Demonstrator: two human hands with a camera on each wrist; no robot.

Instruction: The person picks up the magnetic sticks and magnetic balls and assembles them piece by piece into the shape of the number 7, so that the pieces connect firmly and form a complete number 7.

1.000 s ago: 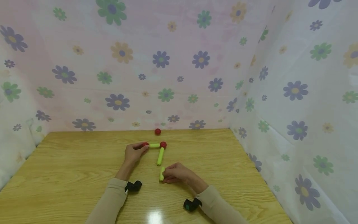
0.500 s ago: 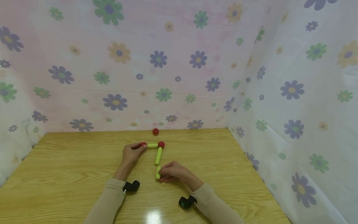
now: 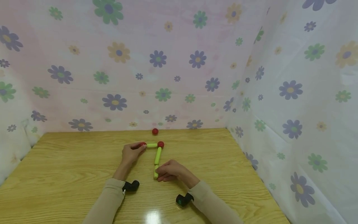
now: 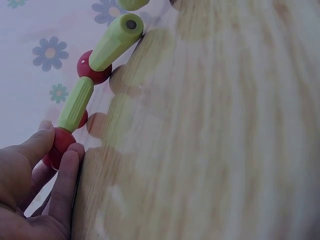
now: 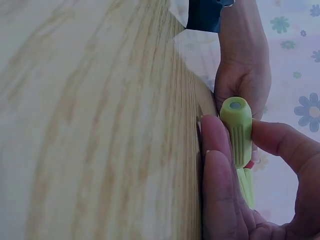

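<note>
My left hand (image 3: 130, 154) pinches a red ball (image 4: 62, 144) between thumb and fingers. From that ball a yellow-green magnetic rod (image 3: 152, 145) runs right to a second red ball (image 3: 160, 144). A second rod (image 3: 158, 155) extends from there toward me; a dark disc shows in its near end in the left wrist view. My right hand (image 3: 174, 170) pinches a third yellow-green rod (image 5: 237, 132) with a grey disc in its end. This rod lies in line with the second rod, their ends touching or nearly so; I cannot tell which.
Another red ball (image 3: 155, 131) sits by itself near the back edge of the wooden table (image 3: 78, 161). Flower-patterned cloth (image 3: 179, 93) hangs behind the table and along both sides. Each wrist wears a black camera mount (image 3: 131, 186).
My right hand has moved left and slightly away from me, bringing its rod up to the near end of the second rod. The left hand keeps its hold on the red ball.
</note>
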